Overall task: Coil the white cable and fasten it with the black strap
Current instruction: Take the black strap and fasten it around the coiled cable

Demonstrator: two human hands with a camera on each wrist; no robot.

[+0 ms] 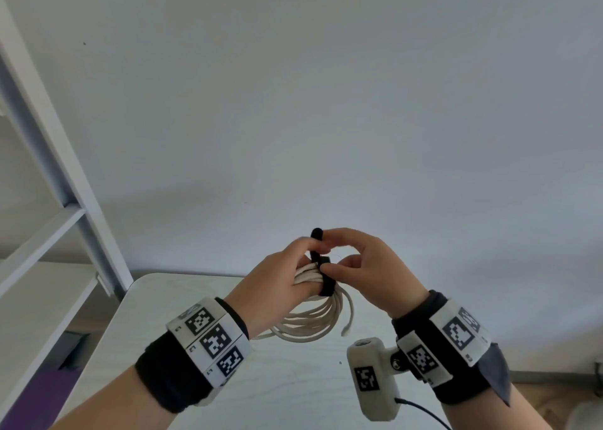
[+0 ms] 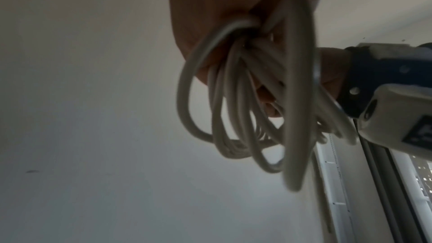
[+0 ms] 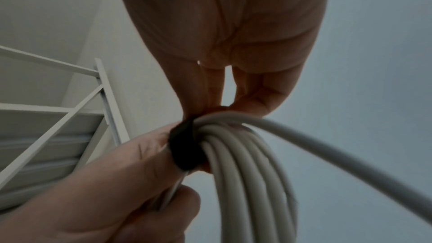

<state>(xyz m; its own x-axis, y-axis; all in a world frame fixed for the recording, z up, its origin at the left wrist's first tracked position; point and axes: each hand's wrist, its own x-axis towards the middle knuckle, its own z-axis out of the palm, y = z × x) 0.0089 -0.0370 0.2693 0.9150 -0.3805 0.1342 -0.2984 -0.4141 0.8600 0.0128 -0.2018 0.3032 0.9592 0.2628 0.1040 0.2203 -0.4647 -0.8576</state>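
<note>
The white cable hangs in several loops above the table, its top bundled in my left hand, whose fingers curl round the strands. A black strap wraps the bundle beside that hand, and its free end sticks up. My right hand pinches the strap, forefinger at the raised end and thumb pressing the wrapped part. In the right wrist view the black strap circles the cable between both hands. The left wrist view shows the cable loops dangling under my palm. One cable end hangs loose.
A white table lies below the hands. White shelving stands at the left against the pale wall. A thin black wire trails from the right wrist camera mount.
</note>
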